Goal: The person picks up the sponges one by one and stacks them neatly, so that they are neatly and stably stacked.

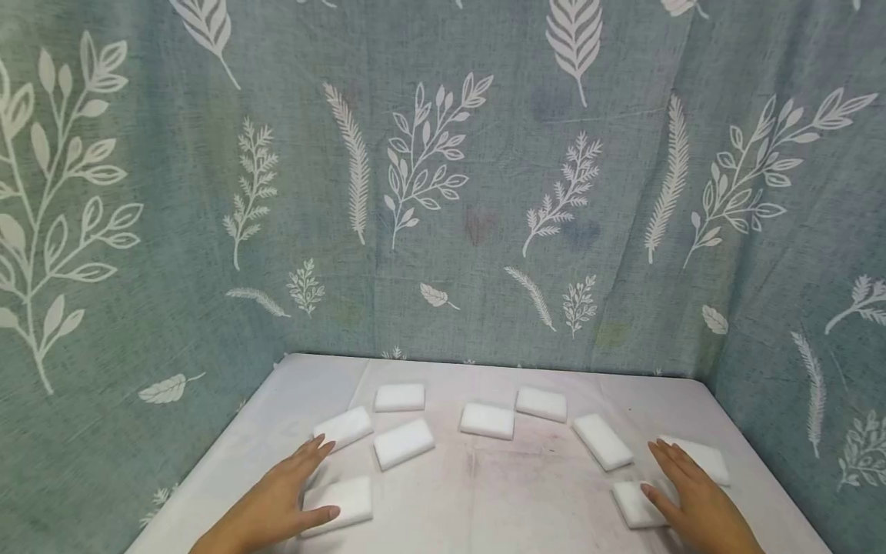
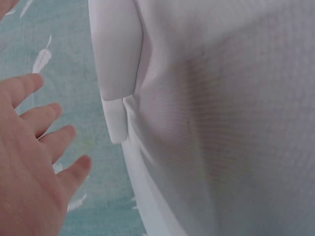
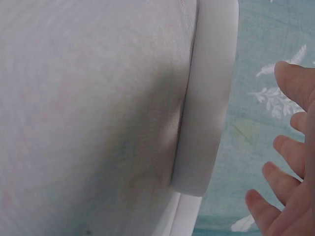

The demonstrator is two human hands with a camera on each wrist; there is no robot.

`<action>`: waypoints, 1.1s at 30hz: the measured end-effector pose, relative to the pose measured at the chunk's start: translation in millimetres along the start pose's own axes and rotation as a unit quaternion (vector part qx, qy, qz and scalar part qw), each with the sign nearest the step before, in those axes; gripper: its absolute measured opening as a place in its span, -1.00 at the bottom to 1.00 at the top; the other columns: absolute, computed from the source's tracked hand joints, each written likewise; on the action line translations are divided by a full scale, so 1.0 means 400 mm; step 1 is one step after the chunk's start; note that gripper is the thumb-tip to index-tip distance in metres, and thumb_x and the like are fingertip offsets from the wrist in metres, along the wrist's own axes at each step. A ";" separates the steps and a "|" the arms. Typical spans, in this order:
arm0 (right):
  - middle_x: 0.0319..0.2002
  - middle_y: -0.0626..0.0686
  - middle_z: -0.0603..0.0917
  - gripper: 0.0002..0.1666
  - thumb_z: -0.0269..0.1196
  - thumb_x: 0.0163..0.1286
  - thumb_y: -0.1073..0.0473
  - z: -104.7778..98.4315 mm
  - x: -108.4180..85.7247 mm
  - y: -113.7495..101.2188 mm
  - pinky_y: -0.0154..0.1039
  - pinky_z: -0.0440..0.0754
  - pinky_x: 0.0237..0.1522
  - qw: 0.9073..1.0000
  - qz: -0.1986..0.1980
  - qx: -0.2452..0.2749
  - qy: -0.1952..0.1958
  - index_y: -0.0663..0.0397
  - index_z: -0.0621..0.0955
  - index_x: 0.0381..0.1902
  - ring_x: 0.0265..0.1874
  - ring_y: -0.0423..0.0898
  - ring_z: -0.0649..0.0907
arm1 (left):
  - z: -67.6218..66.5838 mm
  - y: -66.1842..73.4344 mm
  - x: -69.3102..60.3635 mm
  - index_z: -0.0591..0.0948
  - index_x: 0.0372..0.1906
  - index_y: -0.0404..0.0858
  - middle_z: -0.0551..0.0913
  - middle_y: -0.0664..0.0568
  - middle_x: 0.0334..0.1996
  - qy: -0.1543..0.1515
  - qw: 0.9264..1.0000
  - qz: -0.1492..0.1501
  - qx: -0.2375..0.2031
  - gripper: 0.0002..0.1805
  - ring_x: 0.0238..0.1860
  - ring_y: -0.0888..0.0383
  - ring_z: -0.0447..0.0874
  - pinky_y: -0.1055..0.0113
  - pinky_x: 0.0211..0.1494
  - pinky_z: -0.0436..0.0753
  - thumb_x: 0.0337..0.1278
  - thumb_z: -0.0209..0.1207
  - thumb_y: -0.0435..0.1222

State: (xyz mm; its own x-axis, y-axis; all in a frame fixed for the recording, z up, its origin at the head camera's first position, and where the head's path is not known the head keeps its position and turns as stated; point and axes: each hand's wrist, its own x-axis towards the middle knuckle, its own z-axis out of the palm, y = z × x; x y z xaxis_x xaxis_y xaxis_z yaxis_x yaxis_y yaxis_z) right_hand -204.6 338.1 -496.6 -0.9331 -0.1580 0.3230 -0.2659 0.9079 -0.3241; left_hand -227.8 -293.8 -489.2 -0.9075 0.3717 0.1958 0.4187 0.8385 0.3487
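Observation:
My left hand, its fingers spread, is over the left side of the table. Below it lies a white sponge block, partly covered by the thumb, and its fingertips overlap a second sponge block. On the right, my right hand also has loosely extended fingers and partly covers two more blocks, a nearer one and a farther one. In the left wrist view a gap shows between the fingers and the nearest block. The right wrist view likewise shows the hand apart from a block.
Several other white sponge blocks lie flat across the table, including one at the back left, one near the middle and one angled at the right. A pale cloth covers the table. Leaf-patterned curtains enclose its back and sides.

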 end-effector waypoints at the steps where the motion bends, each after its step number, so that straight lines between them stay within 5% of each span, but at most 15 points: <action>1: 0.29 0.34 0.40 -0.16 0.29 0.31 -0.16 0.001 0.001 0.001 0.29 0.39 0.09 1.000 0.001 -0.001 0.001 0.32 0.40 0.33 0.24 0.33 0.38 | -0.001 -0.002 0.002 0.29 0.45 -0.21 0.23 -0.21 0.43 0.001 1.000 0.003 0.000 -0.03 0.32 -0.29 0.29 -0.30 0.14 0.40 0.05 0.23 0.26; 7: 0.28 0.35 0.41 -0.16 0.25 0.34 -0.20 0.003 -0.008 0.008 0.31 0.42 0.05 1.000 0.011 0.004 -0.012 0.33 0.40 0.33 0.22 0.34 0.40 | -0.007 -0.003 -0.002 0.32 0.43 -0.23 0.22 -0.30 0.41 -0.002 1.000 0.013 -0.015 -0.09 0.27 -0.31 0.35 -0.27 0.09 0.47 0.09 0.24 0.20; 14: 0.21 0.39 0.46 -0.19 0.21 0.37 -0.20 -0.007 -0.005 0.015 0.31 0.46 0.00 0.999 0.021 0.009 -0.040 0.35 0.43 0.29 0.15 0.37 0.46 | -0.005 -0.003 -0.002 0.35 0.41 -0.20 0.33 -0.21 0.35 -0.008 1.000 -0.009 -0.017 -0.02 0.26 -0.24 0.38 -0.21 0.11 0.47 -0.04 0.25 0.31; 19: 0.16 0.27 0.52 -0.45 0.25 0.37 0.15 -0.012 -0.004 0.025 0.26 0.45 0.06 0.997 0.010 0.039 -0.067 0.29 0.48 0.25 0.14 0.30 0.48 | -0.009 -0.006 0.003 0.42 0.33 -0.19 0.47 -0.05 0.18 -0.027 0.999 -0.032 -0.030 0.03 0.12 -0.08 0.50 -0.08 0.03 0.56 -0.24 0.34 0.34; 24: 0.11 0.16 0.58 -0.31 0.17 -0.01 0.58 -0.009 -0.004 0.036 0.11 0.51 0.08 0.996 -0.004 0.055 -0.068 0.22 0.54 0.17 0.12 0.19 0.52 | -0.022 -0.004 -0.001 0.42 0.32 -0.24 0.54 0.04 0.01 -0.071 0.995 -0.043 -0.053 0.03 -0.02 0.04 0.53 0.05 -0.08 0.57 -0.28 0.42 0.26; 28: 0.12 0.13 0.58 -0.14 0.17 -0.25 0.63 -0.003 0.000 0.043 0.08 0.52 0.08 0.995 0.000 0.056 -0.077 0.20 0.54 0.17 0.13 0.17 0.52 | -0.027 -0.004 -0.008 0.43 0.30 -0.28 0.55 0.04 -0.01 -0.094 0.992 -0.031 -0.072 0.00 -0.04 0.03 0.52 0.08 -0.09 0.57 -0.26 0.45 0.20; 33: 0.10 0.23 0.58 -0.17 0.18 -0.26 0.64 0.005 -0.001 0.039 0.25 0.42 0.13 0.992 0.045 0.074 -0.092 0.28 0.55 0.14 0.13 0.29 0.51 | -0.019 -0.010 -0.012 0.45 0.26 -0.29 0.54 -0.04 0.07 -0.104 0.992 -0.015 -0.070 -0.01 0.03 -0.04 0.52 0.03 0.01 0.56 -0.32 0.48 0.16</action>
State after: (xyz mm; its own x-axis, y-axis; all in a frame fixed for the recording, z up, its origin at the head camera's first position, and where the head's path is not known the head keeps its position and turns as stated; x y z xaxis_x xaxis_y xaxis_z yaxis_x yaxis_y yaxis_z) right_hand -208.9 351.4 -503.5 -0.9794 -0.1593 0.1238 -0.1994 0.8571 -0.4750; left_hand -224.7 -302.0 -484.7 -0.9013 0.4332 -0.0052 0.3781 0.7924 0.4787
